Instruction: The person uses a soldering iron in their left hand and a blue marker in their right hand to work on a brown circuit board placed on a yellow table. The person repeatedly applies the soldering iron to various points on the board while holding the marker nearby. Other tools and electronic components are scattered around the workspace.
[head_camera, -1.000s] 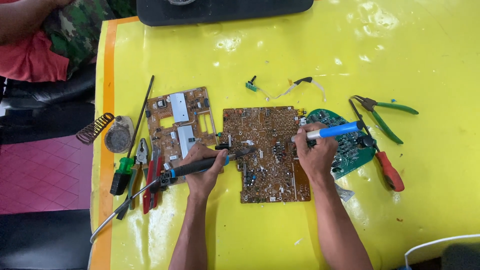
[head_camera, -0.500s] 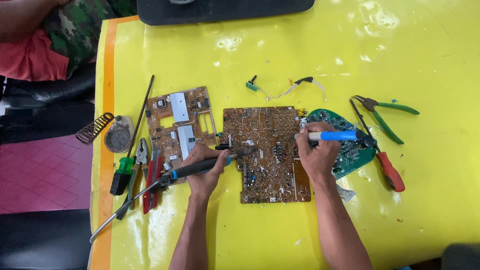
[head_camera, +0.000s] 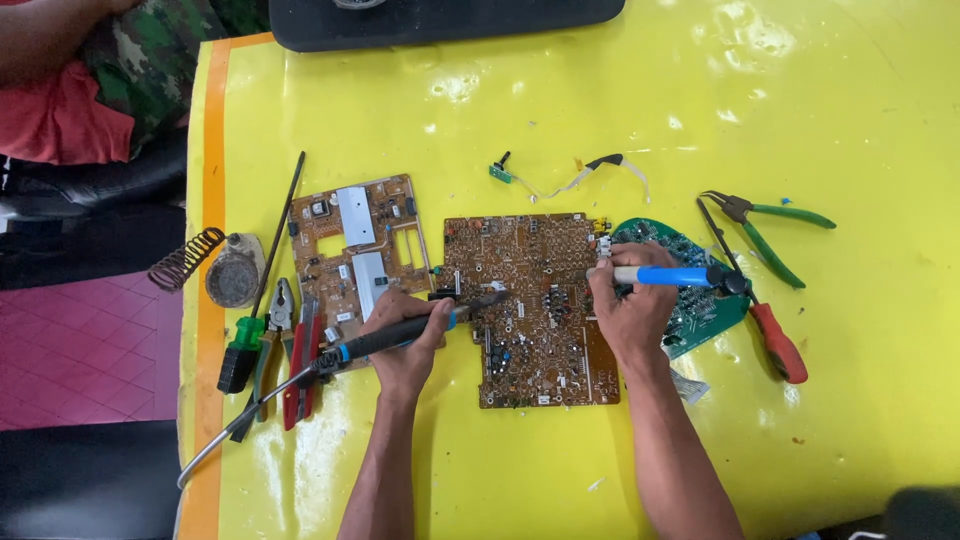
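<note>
A large brown circuit board (head_camera: 535, 300) lies flat on the yellow table (head_camera: 560, 120). My left hand (head_camera: 405, 340) grips a black-handled soldering iron (head_camera: 400, 335) whose tip rests on the board's left part. My right hand (head_camera: 625, 305) holds a blue-handled tool (head_camera: 665, 275) lying level over the board's right edge, its pale tip pointing left. A green round-edged circuit board (head_camera: 690, 310) lies partly under my right hand.
A smaller brown board (head_camera: 355, 245) lies left of the large one. Red-handled pliers (head_camera: 300, 365), a green-handled screwdriver (head_camera: 245, 335) and a coil iron stand (head_camera: 215, 265) sit at the left edge. Green-handled pliers (head_camera: 775, 235) and a red-handled screwdriver (head_camera: 775, 340) lie right. Another person's arm (head_camera: 60, 40) is top left.
My right hand turned the blue tool from slanted to level and slid it slightly left. The soldering iron stays on the board.
</note>
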